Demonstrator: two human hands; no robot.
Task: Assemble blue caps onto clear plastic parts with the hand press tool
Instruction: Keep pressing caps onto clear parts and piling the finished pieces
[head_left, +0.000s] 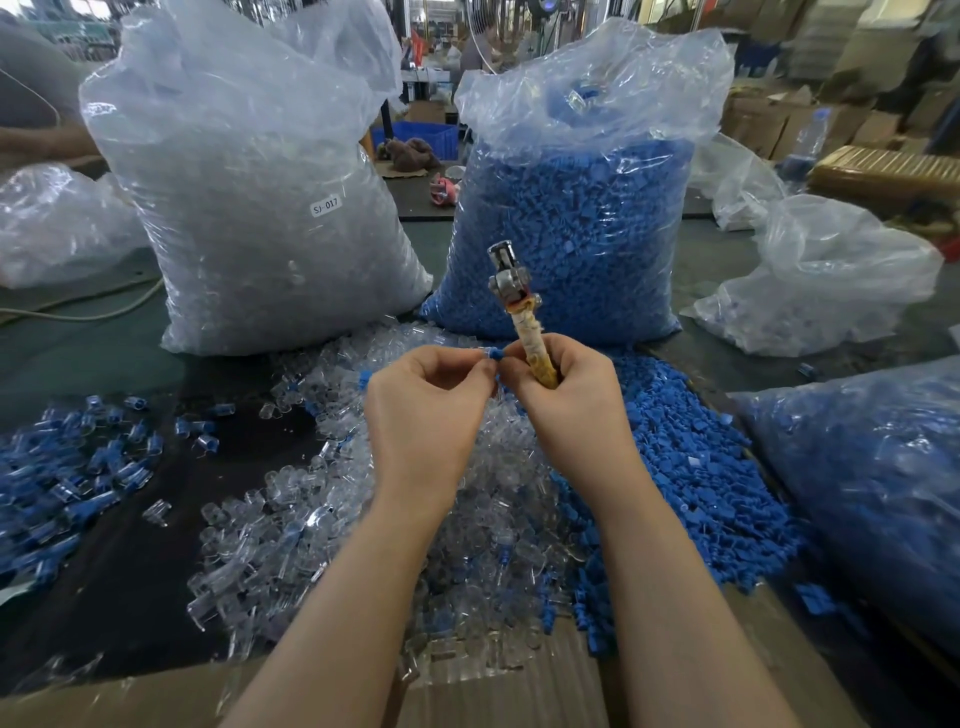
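- Scattered spread of finished pieces, clear plastic bodies with blue caps fitted (78, 467), lies on the dark table (130, 561) at far left.
- Tall clear plastic sack filled with clear parts (260, 208) stands upright at rear left; white label reads "SJ-017".
- Loose heap of small clear plastic parts (291, 530) covers the table centre, running under both forearms.
- Left hand (421, 410) is raised above that heap, fingers curled, thumb and forefinger pinching a small clear part with a small blue cap (492, 354) at its end; the piece sits between the two hands' fingertips.
- Right hand (571, 395) touches the same piece with thumb and forefinger while its remaining fingers are wrapped round the hand press tool (519, 306): handle bound in worn yellowish-white tape, bare metal jaw head pointing up and away.
- Tall clear plastic sack of blue caps (576, 208) stands upright at rear, directly behind the tool.
- Loose pile of blue plastic caps (691, 467) lies on the table to the right, bordering the clear heap.
- Another clear bag holding blue pieces (872, 478) lies at far right.
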